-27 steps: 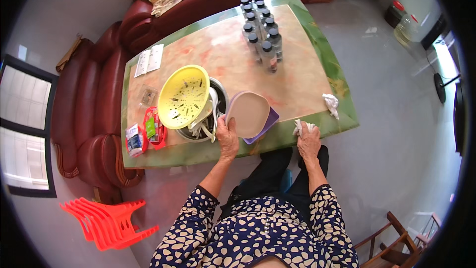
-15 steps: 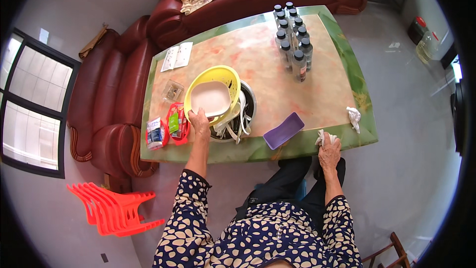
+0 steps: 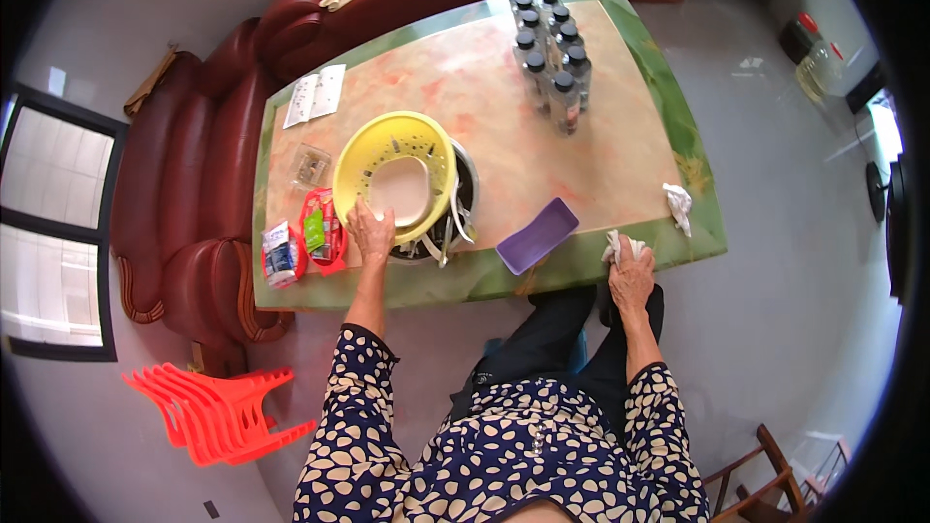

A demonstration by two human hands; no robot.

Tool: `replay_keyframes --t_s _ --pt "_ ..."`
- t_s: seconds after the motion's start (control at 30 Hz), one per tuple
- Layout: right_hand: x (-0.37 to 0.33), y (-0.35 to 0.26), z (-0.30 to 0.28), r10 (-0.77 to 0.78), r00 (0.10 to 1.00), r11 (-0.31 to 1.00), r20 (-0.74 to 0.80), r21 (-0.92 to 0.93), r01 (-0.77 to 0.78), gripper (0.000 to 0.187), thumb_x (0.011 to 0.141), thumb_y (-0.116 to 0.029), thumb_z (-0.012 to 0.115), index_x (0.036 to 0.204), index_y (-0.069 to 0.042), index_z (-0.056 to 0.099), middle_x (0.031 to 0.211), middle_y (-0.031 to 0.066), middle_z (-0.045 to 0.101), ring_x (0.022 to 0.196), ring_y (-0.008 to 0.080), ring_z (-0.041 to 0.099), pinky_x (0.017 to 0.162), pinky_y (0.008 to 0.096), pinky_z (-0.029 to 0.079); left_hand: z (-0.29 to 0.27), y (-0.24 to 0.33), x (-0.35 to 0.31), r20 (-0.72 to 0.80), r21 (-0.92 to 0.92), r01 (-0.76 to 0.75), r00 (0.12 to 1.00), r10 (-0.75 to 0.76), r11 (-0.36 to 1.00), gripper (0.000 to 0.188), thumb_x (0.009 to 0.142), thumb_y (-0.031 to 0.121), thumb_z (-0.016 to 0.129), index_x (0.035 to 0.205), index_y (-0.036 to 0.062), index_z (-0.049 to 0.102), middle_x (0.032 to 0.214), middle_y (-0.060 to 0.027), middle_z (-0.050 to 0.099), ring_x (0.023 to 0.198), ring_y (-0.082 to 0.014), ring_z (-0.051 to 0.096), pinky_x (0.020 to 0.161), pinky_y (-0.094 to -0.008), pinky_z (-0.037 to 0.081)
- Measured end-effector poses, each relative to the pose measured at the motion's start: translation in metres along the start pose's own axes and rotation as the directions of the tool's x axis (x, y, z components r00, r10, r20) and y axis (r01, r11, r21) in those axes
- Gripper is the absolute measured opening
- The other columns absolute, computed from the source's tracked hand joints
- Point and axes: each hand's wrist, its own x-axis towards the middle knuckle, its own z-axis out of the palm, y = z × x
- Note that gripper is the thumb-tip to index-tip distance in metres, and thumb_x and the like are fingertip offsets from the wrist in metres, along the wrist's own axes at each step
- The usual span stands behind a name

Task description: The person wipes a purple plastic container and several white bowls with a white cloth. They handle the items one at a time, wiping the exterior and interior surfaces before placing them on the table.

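A pale rectangular plastic container (image 3: pixel 400 189) lies inside a yellow colander (image 3: pixel 354 160), toward its near side. My left hand (image 3: pixel 370 232) is at the colander's near left rim beside the container, fingers apart; it appears to grip neither. Under the colander stands a metal basin (image 3: pixel 471 184) holding white-handled utensils, partly hidden. My right hand (image 3: pixel 632 276) is closed on a crumpled white cloth (image 3: pixel 614 246) at the table's front edge. Between my hands rests an empty purple rectangular tray (image 3: pixel 539 236), set at a slant.
Several black-capped clear bottles (image 3: pixel 564 102) stand in rows at the back. Red baskets (image 3: pixel 325 230) with small packets and a clear box (image 3: pixel 310 166) are at left. Another crumpled white wad (image 3: pixel 678 205) lies at right. Red plastic chairs (image 3: pixel 218 412) are stacked on the floor.
The pale container has gone down into the yellow colander, and my left hand has shifted from its underside to the colander's rim. My right hand still holds the cloth. The view has shifted slightly.
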Motion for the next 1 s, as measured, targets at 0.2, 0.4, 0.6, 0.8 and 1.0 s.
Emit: replay_keyframes --t_s 0.2,0.4,0.6,0.8,1.0 --pt "0.000 0.001 0.003 -0.001 1.000 1.000 -0.014 0.025 0.001 0.055 0.076 -0.017 0.066 0.128 -0.027 0.051 0.107 0.0150 0.045 0.102 0.0366 0.050 0.077 0.0475 0.050 -0.018 0.076 -0.066 -0.081 -0.240 -0.528 0.847 0.525 0.815 0.047 0.078 0.010 0.069 0.121 0.0013 0.051 0.123 -0.0174 0.049 0.114 -0.0360 0.046 0.098 -0.0459 0.036" --pt "-0.002 0.003 0.005 -0.010 0.998 1.000 -0.055 0.003 0.010 0.053 0.076 -0.018 0.064 0.127 -0.027 0.052 0.103 0.0128 0.046 0.096 0.0333 0.052 0.071 0.0465 0.051 0.024 0.152 -0.147 0.157 -0.167 -0.635 0.738 0.656 0.754 0.070 0.071 0.030 0.075 0.129 0.0024 0.046 0.114 -0.0146 0.054 0.109 -0.0310 0.050 0.094 -0.0432 0.039" --pt "-0.001 -0.001 0.003 -0.017 0.996 1.000 -0.090 0.016 0.019 0.046 0.080 -0.019 0.061 0.124 -0.027 0.054 0.100 0.0130 0.047 0.093 0.0335 0.053 0.067 0.0466 0.049 0.066 0.165 -0.137 0.578 0.000 -0.454 0.727 0.370 0.891 0.079 0.065 0.036 0.076 0.129 0.0020 0.045 0.117 -0.0156 0.056 0.109 -0.0317 0.053 0.090 -0.0455 0.043" --pt "0.009 -0.012 -0.021 0.160 0.980 0.794 -0.118 0.605 -0.057 0.045 0.080 -0.011 0.061 0.123 -0.021 0.057 0.103 0.0173 0.051 0.093 0.0380 0.056 0.076 0.0439 0.048 0.047 0.177 -0.142 0.724 -0.311 0.059 0.661 0.197 0.948 0.081 0.059 0.044 0.077 0.121 -0.0019 0.051 0.111 -0.0201 0.060 0.103 -0.0325 0.060 0.089 -0.0420 0.047" --pt "-0.033 -0.086 -0.076 -0.223 0.930 0.772 -0.294 0.530 0.352 0.048 0.073 -0.009 0.065 0.120 -0.013 0.059 0.112 0.0166 0.049 0.100 0.0385 0.052 0.085 0.0450 0.045 0.018 0.178 -0.189 0.773 -0.634 0.512 0.450 0.447 0.580 0.065 0.073 0.022 0.076 0.127 -0.0026 0.050 0.117 -0.0103 0.058 0.104 -0.0174 0.055 0.091 -0.0300 0.044"
